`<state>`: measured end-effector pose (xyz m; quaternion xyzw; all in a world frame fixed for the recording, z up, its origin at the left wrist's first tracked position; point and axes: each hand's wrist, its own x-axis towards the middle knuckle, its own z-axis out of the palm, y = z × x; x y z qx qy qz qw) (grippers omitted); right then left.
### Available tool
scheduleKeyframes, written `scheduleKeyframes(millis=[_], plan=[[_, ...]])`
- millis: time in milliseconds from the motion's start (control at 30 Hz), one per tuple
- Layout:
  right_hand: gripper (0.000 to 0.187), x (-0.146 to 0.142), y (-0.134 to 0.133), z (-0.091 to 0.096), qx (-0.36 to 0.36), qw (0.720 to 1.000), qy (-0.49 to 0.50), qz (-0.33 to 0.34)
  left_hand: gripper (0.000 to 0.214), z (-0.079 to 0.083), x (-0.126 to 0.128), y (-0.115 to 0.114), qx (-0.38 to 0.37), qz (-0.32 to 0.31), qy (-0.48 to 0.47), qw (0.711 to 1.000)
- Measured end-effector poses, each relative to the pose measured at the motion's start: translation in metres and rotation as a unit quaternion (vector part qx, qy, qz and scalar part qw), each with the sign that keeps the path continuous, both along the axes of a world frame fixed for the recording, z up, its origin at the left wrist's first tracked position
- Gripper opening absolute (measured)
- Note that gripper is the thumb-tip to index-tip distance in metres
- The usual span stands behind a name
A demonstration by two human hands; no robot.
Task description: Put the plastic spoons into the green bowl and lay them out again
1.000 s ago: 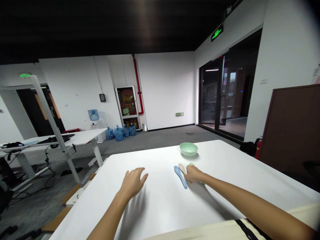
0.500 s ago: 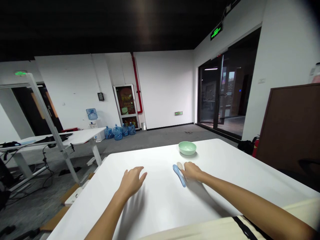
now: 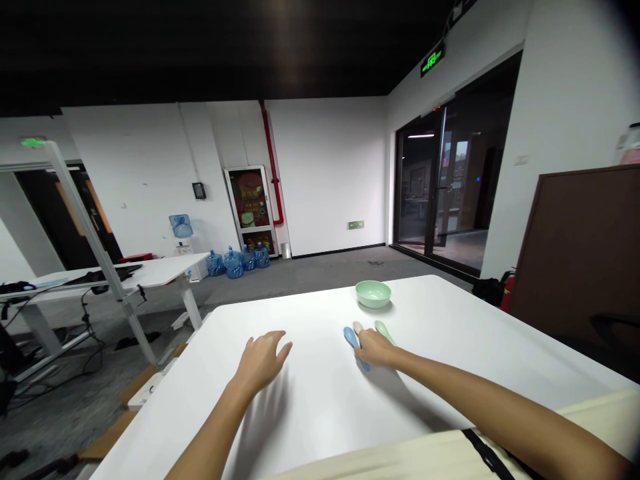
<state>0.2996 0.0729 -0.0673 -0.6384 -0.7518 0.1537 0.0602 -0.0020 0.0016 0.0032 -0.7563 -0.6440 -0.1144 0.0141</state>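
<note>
Left hand (image 3: 263, 357) and right hand (image 3: 375, 348) well apart above a white table (image 3: 310, 407). Left hand: open, palm down, empty. Right hand: laid across a blue spoon (image 3: 351, 337) — whether it grips cannot be told. Near it, a cream spoon (image 3: 358, 327) at 12 o'clock and a pale green spoon (image 3: 384, 331) at 1 o'clock; farther off at 12 o'clock, a mint-green bowl (image 3: 373, 294).

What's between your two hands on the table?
In the head view, a blue spoon lies between the left hand and the right hand, touching the right one.
</note>
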Motion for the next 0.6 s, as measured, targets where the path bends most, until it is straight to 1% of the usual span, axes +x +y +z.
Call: scheduleKeyframes(millis=[167,267,300,333,400,433,500,600], plan=[[0.024,0.0,0.004,-0.005,0.023,0.999,0.041,0.018,0.051,0.0,-0.001,0.001,-0.001,0.0,-0.002,1.0],[0.016,0.002,0.009,0.0,0.046,0.997,0.059,0.023,0.051,0.0,-0.002,0.0,0.001,-0.002,-0.002,1.0],[0.017,0.004,0.012,0.004,0.053,0.996,0.062,0.026,0.051,0.0,-0.003,0.0,0.002,-0.002,-0.002,1.0],[0.023,0.007,0.014,0.008,0.061,0.996,0.065,0.029,0.051,0.001,-0.003,-0.001,0.002,-0.002,-0.002,1.0],[0.034,0.016,0.019,0.017,0.077,0.994,0.07,0.034,0.05,0.001,-0.002,-0.002,0.002,-0.002,-0.002,1.0],[0.036,0.022,0.022,0.022,0.088,0.993,0.074,0.033,0.05,0.002,-0.002,-0.002,0.002,-0.002,-0.002,1.0],[0.037,0.037,0.026,0.03,0.101,0.992,0.075,0.027,0.05,0.002,-0.001,-0.003,0.003,-0.005,-0.003,1.0],[0.031,0.064,0.03,0.034,0.126,0.991,0.052,-0.009,0.05,0.001,-0.001,-0.003,0.003,-0.007,-0.006,1.0]])
